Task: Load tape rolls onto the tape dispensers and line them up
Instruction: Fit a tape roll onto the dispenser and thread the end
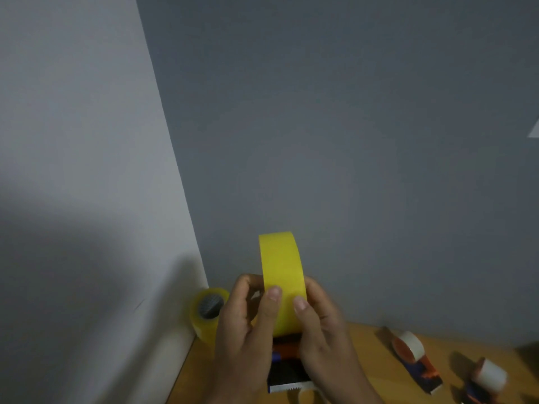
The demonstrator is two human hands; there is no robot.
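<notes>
Yellow tape (281,275) is pinched upright between left hand (245,339) and right hand (323,336) over a dispenser (287,371), with two loaded dispensers (414,360) at four o'clock.

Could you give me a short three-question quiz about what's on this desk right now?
1. True or false: both hands grip the yellow roll.
2. How many loaded dispensers lie right of the hands? A one, B two, C four.
3. Fill in: the spare roll stands in the corner on the person's ____ side.

Key: 1 true, the left hand and right hand both pinch it. 2 B, the near dispenser and far dispenser. 3 left.
</notes>
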